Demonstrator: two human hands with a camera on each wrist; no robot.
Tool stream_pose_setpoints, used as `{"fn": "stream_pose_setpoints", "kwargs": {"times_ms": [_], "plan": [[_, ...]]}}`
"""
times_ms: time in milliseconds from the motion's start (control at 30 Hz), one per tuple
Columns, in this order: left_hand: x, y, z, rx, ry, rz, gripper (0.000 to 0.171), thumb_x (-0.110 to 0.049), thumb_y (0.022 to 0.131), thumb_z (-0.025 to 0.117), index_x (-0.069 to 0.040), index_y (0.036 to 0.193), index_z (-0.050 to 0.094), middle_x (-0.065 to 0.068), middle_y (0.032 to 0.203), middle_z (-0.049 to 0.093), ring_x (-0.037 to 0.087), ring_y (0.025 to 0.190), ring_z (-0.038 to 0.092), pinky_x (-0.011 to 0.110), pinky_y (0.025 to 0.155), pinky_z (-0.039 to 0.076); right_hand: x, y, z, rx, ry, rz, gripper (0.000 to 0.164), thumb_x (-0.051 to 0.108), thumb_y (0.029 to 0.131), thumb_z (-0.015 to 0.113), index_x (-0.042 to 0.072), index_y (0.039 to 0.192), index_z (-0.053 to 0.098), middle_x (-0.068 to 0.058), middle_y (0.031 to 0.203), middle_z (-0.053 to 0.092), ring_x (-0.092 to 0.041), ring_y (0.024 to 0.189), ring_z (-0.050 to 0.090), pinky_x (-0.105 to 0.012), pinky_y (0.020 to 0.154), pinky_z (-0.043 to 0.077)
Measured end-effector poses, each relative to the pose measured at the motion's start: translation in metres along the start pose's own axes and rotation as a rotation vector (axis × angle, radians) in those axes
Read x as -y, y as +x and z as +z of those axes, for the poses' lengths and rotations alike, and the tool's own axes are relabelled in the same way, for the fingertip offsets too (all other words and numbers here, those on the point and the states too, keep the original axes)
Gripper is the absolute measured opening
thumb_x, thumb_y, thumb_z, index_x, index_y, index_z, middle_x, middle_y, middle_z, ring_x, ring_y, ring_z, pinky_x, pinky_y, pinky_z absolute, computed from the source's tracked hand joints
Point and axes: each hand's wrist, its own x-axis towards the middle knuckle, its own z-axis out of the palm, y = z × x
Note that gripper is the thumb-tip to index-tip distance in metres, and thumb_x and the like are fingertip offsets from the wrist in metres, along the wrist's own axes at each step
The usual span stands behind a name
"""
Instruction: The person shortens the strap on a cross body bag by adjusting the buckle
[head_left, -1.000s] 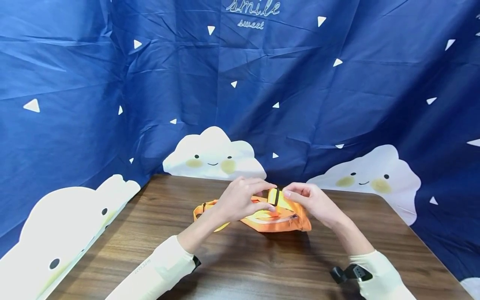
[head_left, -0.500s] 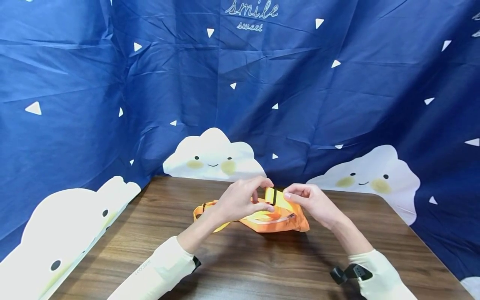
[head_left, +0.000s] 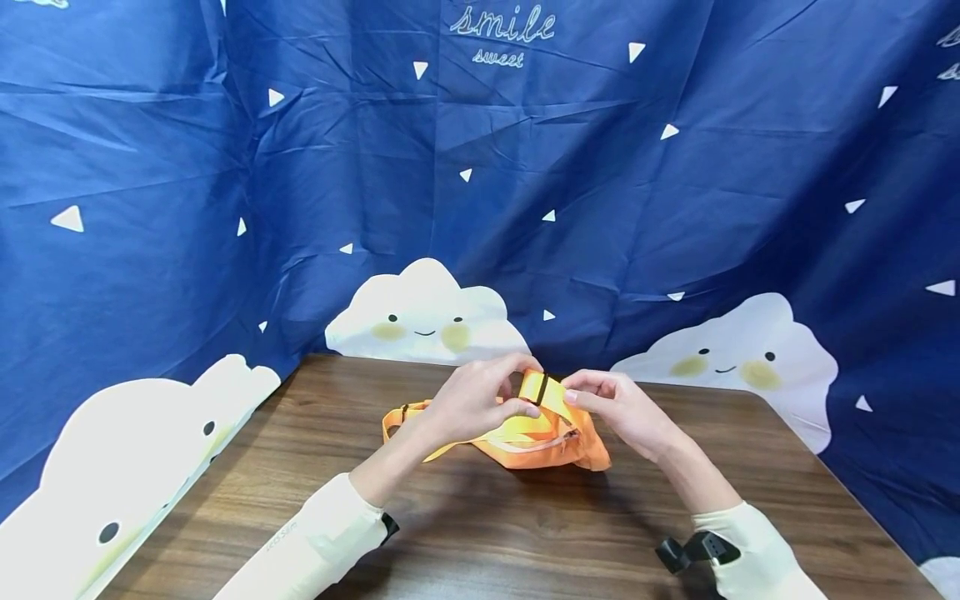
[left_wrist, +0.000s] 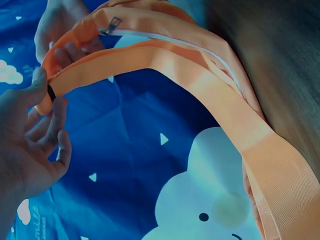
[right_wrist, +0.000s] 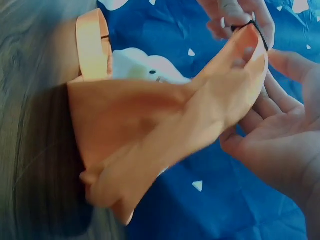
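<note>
An orange waist bag [head_left: 517, 457] lies on the wooden table, its zipper [left_wrist: 114, 24] along one side. One end of its yellow-orange strap [head_left: 555, 398] is raised, with a black slider buckle [head_left: 542, 389] across it. My left hand [head_left: 471, 402] holds the looped strap end by its edges, index finger above and thumb below, close to the slider. On the other side my right hand [head_left: 621, 412] pinches the strap, thumb in front and fingers curled behind. In the right wrist view, orange fabric [right_wrist: 135, 115] hangs below both hands.
The brown wooden table [head_left: 480, 517] extends on all sides of the bag. A strap loop [head_left: 392, 421] lies at the bag's left. Behind stands a blue curtain [head_left: 360, 150] printed with white clouds. Black cameras such as this one [head_left: 675, 554] sit on the wrists.
Both hands have shifted slightly left with the strap end, and the slider has tilted. The bag's right end has drawn a little to the left. My left fingertips have moved back from the slider.
</note>
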Motion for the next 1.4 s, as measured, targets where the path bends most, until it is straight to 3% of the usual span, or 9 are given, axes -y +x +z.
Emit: {"fn": "stream_pose_setpoints", "kwargs": {"times_ms": [133,367,633,967,1233,1400], "plan": [[0.000,0.000,-0.002,-0.008,0.021,-0.014,0.050,-0.033,0.082,0.087,-0.018,0.122,0.061,-0.011,0.081,0.059,0.004,0.067,0.053,0.024,0.060,0.043,-0.008,0.000,-0.005,0.032,0.042,0.003,0.024,0.014,0.101,0.064,-0.004,0.116,0.066,-0.014,0.107,0.070,-0.025,0.101,0.064,-0.037,0.092,0.052],[-0.001,0.001,-0.002,0.039,0.006,-0.018,0.051,-0.035,0.082,0.087,-0.017,0.122,0.062,-0.012,0.089,0.060,0.004,0.073,0.055,0.023,0.064,0.045,-0.014,0.001,-0.007,0.018,0.087,-0.035,0.021,0.008,0.101,0.063,-0.008,0.114,0.066,-0.012,0.103,0.070,-0.021,0.097,0.064,-0.035,0.090,0.052],[-0.001,0.000,0.007,0.086,0.049,0.010,0.054,-0.041,0.083,0.085,-0.016,0.124,0.061,-0.011,0.096,0.060,0.009,0.080,0.057,0.019,0.072,0.046,-0.004,0.003,0.003,-0.076,-0.101,0.015,0.021,0.021,0.095,0.075,0.004,0.107,0.074,-0.012,0.094,0.070,-0.020,0.084,0.062,-0.032,0.077,0.054],[0.001,-0.001,0.008,0.011,0.098,-0.009,0.051,-0.042,0.086,0.081,-0.017,0.125,0.058,-0.012,0.100,0.061,0.007,0.080,0.056,0.023,0.073,0.047,-0.015,0.003,-0.006,0.028,0.088,-0.039,0.023,0.008,0.100,0.063,-0.009,0.115,0.065,-0.014,0.105,0.071,-0.024,0.101,0.064,-0.037,0.095,0.050],[0.000,-0.001,0.010,0.065,0.063,0.003,0.052,-0.042,0.084,0.085,-0.019,0.123,0.060,-0.014,0.099,0.059,0.004,0.082,0.055,0.018,0.074,0.047,-0.009,0.004,0.001,-0.010,0.034,-0.024,0.018,0.009,0.096,0.071,-0.004,0.108,0.070,-0.011,0.095,0.070,-0.018,0.086,0.064,-0.033,0.081,0.055],[-0.001,-0.001,0.010,0.080,0.065,0.030,0.051,-0.045,0.086,0.082,-0.020,0.124,0.059,-0.018,0.098,0.058,0.002,0.079,0.053,0.017,0.071,0.045,-0.005,0.003,0.004,-0.019,-0.018,-0.017,0.019,0.013,0.094,0.073,-0.001,0.108,0.071,-0.011,0.095,0.071,-0.018,0.086,0.065,-0.033,0.080,0.054]]}}
